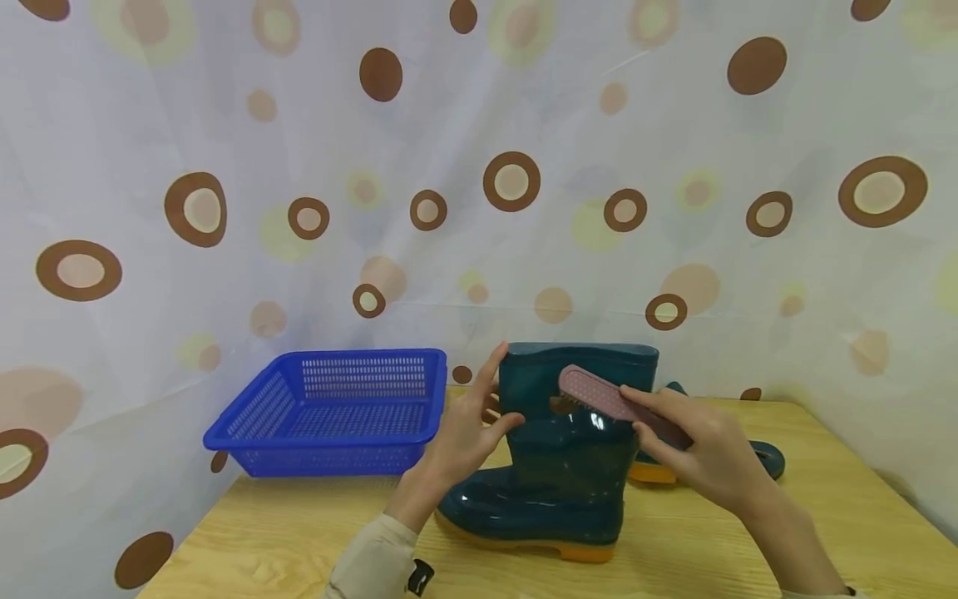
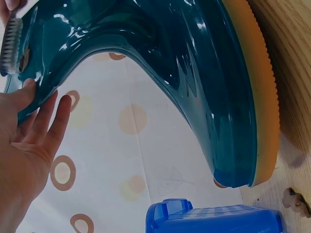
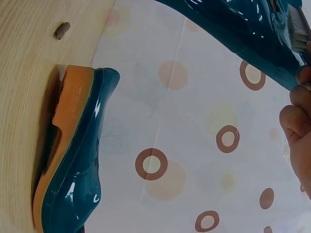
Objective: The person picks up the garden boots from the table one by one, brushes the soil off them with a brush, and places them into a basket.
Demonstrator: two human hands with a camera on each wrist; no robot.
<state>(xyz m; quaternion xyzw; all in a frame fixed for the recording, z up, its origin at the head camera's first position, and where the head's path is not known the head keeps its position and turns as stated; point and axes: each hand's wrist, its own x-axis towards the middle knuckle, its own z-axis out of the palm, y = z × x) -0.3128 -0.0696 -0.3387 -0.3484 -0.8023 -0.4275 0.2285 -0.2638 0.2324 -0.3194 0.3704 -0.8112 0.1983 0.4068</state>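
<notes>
A glossy dark green rain boot [image 1: 565, 470] with an orange sole stands upright on the table, its toe to the left. My left hand [image 1: 466, 437] holds the shaft at its left edge, thumb on the near side and fingers behind. In my right hand [image 1: 711, 449] is a pink-backed brush [image 1: 599, 395], gripped by its dark handle. The brush's pale bristles [image 2: 10, 46] face the upper shaft, beside a brown patch [image 1: 563, 405]. Whether they press on the boot is hard to tell.
A second green boot [image 3: 73, 160] lies behind, to the right, partly hidden by the first boot and my right hand. At the left sits a blue perforated basket [image 1: 322, 457]. A small brown lump [image 3: 62, 30] lies on the wooden table [image 1: 284, 541]. A dotted curtain hangs behind.
</notes>
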